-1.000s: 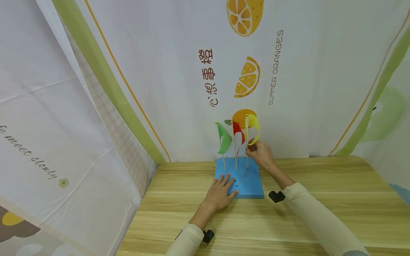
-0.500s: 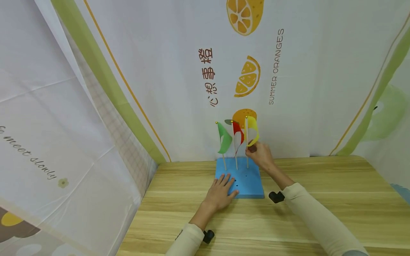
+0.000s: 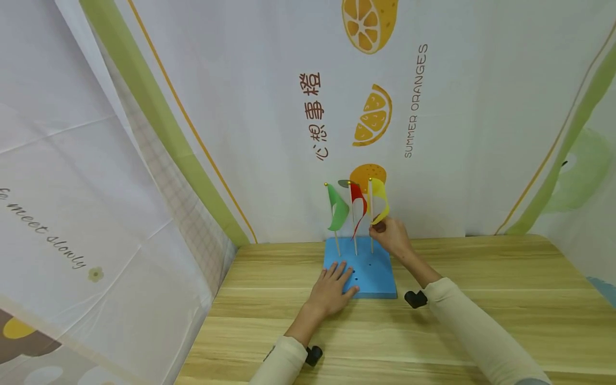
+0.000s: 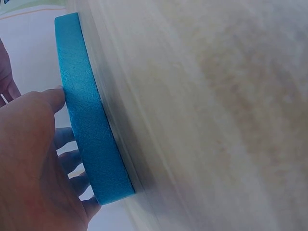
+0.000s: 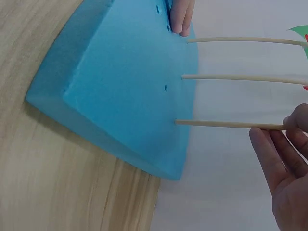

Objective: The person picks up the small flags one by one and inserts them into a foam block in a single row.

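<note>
A blue foam block lies flat near the back of the table, with three flags on wooden sticks upright along its far side. From left to right these are a green flag, a red flag and a yellow flag. My right hand pinches the stick of the yellow flag, whose lower end stands in the foam. My left hand rests on the block's front left part with straight, spread fingers. In the left wrist view its thumb touches the block's edge.
A few small holes show in the foam's top. The wooden table meets a white printed cloth behind the block. Another cloth hangs at the left. Black wrist pieces sit at each wrist.
The yellow flag has come down slightly, its stick sinking into the foam, with my right hand on it. My left hand has stayed in place on the block.
</note>
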Demonstrator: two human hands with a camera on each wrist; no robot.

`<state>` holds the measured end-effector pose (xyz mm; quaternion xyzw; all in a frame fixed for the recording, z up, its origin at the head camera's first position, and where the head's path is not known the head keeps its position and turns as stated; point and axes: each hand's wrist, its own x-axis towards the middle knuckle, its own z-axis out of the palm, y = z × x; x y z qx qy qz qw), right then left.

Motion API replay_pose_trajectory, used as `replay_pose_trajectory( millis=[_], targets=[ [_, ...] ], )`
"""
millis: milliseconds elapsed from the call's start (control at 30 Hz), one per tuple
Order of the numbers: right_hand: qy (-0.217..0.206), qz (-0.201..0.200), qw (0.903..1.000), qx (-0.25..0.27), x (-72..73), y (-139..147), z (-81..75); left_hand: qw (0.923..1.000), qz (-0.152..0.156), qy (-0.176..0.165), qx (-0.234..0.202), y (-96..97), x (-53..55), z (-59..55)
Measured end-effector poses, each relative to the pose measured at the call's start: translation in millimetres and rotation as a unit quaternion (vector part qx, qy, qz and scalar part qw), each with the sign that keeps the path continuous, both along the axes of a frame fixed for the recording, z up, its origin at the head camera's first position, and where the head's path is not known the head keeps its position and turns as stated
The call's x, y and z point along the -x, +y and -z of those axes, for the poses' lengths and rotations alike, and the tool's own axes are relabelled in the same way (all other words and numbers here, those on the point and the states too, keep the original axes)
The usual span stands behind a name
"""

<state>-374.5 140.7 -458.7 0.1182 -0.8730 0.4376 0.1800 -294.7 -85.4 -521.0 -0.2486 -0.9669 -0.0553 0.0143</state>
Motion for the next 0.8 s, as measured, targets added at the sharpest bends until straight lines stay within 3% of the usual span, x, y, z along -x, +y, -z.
replay_pose_trajectory(
  millis=[433,800],
  targets=[
    [-0.015,-0.004,0.9998,-0.008,-3.3,3.8,2.8,1.0000,0.003,-0.006,0.004,1.2,-0.6,-2.1],
    [0.004,-0.007,0.9998,-0.019,-9.9,21.0,1.5,0.9999,0.001,-0.012,0.007,1.8,2.3,-1.9]
  ],
)
